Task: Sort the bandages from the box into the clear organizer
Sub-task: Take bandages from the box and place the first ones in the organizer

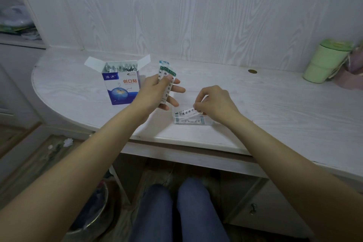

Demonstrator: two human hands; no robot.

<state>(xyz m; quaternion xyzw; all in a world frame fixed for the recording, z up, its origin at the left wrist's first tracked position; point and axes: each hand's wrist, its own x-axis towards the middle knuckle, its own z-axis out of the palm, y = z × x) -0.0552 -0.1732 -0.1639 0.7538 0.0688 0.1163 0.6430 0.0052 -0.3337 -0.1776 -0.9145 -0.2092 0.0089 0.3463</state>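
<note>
Under our right hand (pixel 214 102) fingertips, one pinched bandage (pixel 187 113) enters the organizer (pixel 208 123); next, release it and draw from the fan of bandages (pixel 166 78) our left hand (pixel 157 92) grips.

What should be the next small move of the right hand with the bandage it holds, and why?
Probably the right hand should lower its bandage flat into the clear organizer and release it. The strip is pinched just above the organizer, where other strips already lie, and the left hand holds a small fan of bandages waiting next to the open box.
</note>
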